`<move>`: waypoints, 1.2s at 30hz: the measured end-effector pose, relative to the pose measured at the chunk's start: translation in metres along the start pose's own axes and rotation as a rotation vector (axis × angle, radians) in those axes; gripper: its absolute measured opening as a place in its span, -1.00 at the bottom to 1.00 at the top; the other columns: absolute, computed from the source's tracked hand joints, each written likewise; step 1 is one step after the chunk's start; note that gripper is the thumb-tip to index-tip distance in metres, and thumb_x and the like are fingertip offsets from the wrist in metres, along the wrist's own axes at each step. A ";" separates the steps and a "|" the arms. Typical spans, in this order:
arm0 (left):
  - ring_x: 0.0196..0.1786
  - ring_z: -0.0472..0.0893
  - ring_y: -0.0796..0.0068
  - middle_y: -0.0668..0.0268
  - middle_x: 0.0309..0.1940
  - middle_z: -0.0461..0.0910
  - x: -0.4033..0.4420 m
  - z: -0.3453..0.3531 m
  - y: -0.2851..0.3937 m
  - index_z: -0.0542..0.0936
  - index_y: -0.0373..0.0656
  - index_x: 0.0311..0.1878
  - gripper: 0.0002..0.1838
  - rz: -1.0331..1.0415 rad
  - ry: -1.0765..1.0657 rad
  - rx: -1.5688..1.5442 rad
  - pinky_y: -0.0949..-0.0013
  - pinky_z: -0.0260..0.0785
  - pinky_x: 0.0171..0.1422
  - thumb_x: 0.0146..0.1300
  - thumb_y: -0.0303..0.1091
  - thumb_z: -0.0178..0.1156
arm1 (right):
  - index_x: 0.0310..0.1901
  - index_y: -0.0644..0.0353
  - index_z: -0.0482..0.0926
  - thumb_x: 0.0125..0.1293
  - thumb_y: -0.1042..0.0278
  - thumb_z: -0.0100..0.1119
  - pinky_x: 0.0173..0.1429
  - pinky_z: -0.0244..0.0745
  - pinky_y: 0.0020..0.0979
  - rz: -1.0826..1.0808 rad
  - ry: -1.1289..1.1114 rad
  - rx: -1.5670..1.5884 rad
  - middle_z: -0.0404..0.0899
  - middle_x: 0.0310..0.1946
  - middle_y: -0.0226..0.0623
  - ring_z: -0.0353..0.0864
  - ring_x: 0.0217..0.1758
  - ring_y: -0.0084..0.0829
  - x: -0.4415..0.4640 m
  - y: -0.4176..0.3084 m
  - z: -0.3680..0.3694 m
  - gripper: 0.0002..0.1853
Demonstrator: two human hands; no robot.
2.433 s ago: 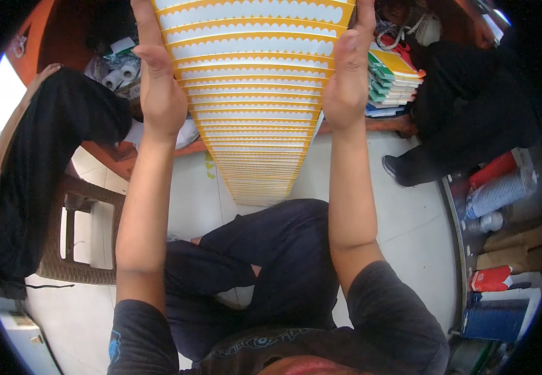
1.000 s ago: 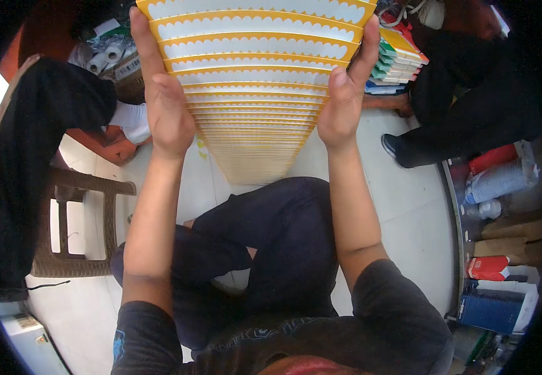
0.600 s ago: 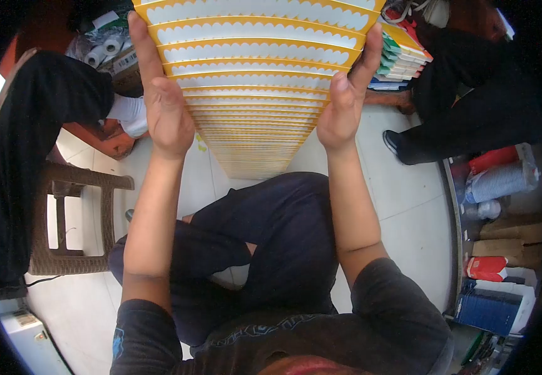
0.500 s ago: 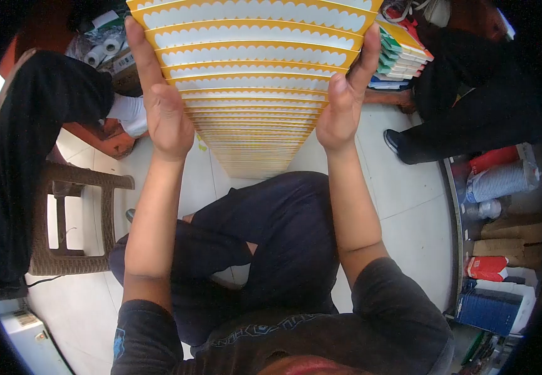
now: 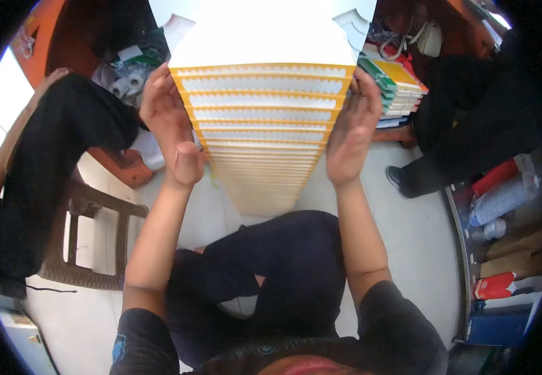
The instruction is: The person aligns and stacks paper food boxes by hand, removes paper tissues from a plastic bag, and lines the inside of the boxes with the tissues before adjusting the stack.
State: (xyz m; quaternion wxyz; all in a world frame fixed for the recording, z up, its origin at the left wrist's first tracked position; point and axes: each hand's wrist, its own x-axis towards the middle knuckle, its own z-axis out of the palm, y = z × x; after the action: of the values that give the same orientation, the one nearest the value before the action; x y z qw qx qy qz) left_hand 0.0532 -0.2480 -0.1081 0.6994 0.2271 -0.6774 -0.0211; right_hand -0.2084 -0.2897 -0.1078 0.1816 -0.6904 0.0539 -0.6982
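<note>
A tall stack of white-and-yellow folded card boxes (image 5: 261, 128) with scalloped patterns along their edges rises from the floor in front of my crossed legs. Its top piece shows a plain white face (image 5: 261, 37) with cut corner flaps. My left hand (image 5: 172, 128) lies along the left side of the stack, fingers stretched upward and thumb toward me. Along the right side, my right hand (image 5: 355, 131) is held the same way, its fingers slightly blurred. Neither hand is wrapped round a box; whether both palms press on the stack I cannot tell.
A brown woven-pattern stool (image 5: 90, 275) stands at left, beside a person's dark-trousered leg (image 5: 52, 156). Another person's shoe (image 5: 396, 181) is at right. Books (image 5: 402, 84) are piled behind the stack. A shelf at right holds stacked cups (image 5: 502, 200) and a red packet (image 5: 495, 286).
The view has tilted, so the stack sits lower and its white top shows. My hands stay at its sides; the fingers have shifted, and the thumbs have come away from its front edges.
</note>
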 end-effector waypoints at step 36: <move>0.50 0.35 0.21 0.05 0.52 0.33 -0.121 -0.024 -0.069 0.16 -0.31 0.59 -0.39 -0.122 0.090 0.427 0.13 0.09 0.66 0.70 -0.13 -0.05 | 0.61 0.35 0.08 0.74 -0.09 -0.60 0.67 0.01 -0.23 0.542 0.018 0.046 0.24 0.56 -0.09 0.17 0.63 -0.23 -0.098 0.013 0.017 -0.29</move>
State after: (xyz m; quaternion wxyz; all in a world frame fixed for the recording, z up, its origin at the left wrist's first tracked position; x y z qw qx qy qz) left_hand 0.0859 -0.2619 -0.2452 0.6623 0.4113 -0.6197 0.0908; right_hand -0.1912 -0.2670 -0.2040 0.3770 -0.6400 0.2222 -0.6315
